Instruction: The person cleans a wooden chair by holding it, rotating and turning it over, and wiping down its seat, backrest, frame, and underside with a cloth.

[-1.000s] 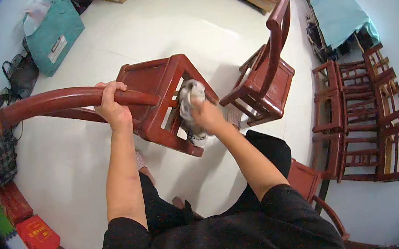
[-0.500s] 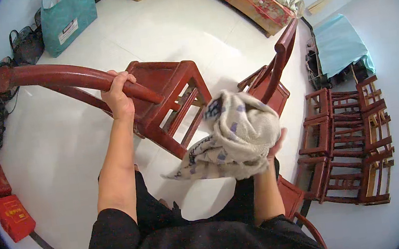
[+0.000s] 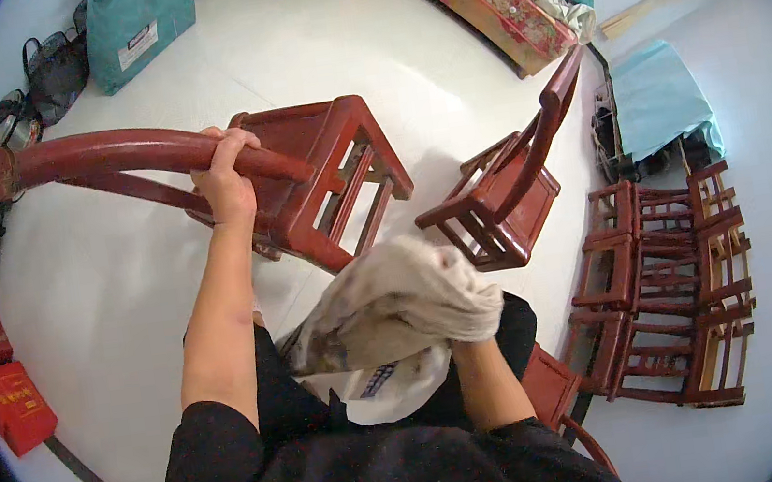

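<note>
My left hand [image 3: 227, 179] is closed around the thick curved rail of a dark red wooden chair [image 3: 295, 146]. The chair is tilted, its seat and legs beyond my hand and its rail stretching left. In front of my lap is a bunched, pale patterned towel [image 3: 394, 303], blurred by motion. My right forearm [image 3: 490, 378] runs up to the towel, which is bunched about my right hand and hides its fingers. The towel's loose end hangs toward my knees, close below the chair's legs but apart from them.
A second red chair [image 3: 513, 205] stands to the right. Several stacked chairs [image 3: 666, 292] line the right wall, and another chair [image 3: 551, 385] is near my right elbow. A green bag [image 3: 140, 39], a red bag [image 3: 18, 406] and a patterned chest [image 3: 482, 4] sit along the edges.
My right hand has brought the towel left and closer to my lap, uncovering more of the second chair. My left hand keeps its grip on the rail; the view has shifted slightly.
</note>
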{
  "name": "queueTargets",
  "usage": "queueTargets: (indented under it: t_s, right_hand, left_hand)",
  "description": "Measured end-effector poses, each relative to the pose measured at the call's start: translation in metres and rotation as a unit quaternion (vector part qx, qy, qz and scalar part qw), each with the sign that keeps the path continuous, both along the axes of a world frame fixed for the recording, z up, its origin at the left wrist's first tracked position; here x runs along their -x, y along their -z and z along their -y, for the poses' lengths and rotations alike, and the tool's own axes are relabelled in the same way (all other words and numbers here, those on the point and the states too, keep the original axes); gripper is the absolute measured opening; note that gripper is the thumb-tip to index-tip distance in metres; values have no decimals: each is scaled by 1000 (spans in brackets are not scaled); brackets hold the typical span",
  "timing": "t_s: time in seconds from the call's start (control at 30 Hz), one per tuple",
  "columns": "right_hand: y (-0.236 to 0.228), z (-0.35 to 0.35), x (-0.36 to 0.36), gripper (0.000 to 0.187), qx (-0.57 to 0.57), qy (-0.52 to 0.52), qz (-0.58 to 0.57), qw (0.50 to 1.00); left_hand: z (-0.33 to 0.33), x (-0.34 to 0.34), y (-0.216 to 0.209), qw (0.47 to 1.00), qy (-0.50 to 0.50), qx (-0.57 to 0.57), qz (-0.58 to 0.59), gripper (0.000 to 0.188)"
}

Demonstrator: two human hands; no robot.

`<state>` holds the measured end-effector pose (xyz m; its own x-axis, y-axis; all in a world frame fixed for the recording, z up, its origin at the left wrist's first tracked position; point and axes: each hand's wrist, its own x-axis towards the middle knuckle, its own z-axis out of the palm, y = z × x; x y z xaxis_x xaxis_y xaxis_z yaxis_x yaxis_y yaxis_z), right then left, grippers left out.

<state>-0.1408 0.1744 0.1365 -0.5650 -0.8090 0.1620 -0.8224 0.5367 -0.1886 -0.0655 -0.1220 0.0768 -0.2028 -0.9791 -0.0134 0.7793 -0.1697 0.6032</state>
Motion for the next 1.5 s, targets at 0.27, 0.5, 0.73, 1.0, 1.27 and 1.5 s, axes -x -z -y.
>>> queueTargets:
  t_s: [0.27,0.5,0.73,1.0,1.27,1.5]
  right_hand:
    - [4,114,63,23,-119,-88,-134,980]
    - [37,172,96,27,-280,-154,-112,941]
    - [111,110,116,41,-69,-290,-295,908]
    - [50,135,69,35,-424,-106,-71,897]
    - [156,75,39,39,-134,-219,55,965]
    - [82,-14,-2,39,-7,21,356,934]
  left_hand:
    - [9,-11,13,1000,8,9,-19,19]
    - [13,-6,-6,999,43,16,-24,18]
    - [18,7,-22,1000,9,-2,-27,14]
    - [9,-6,-14,999,43,17,-17,14]
    - [26,-13,-1,999,46,12,10,13]
    - [24,-8,-13,993,102,42,-29,11]
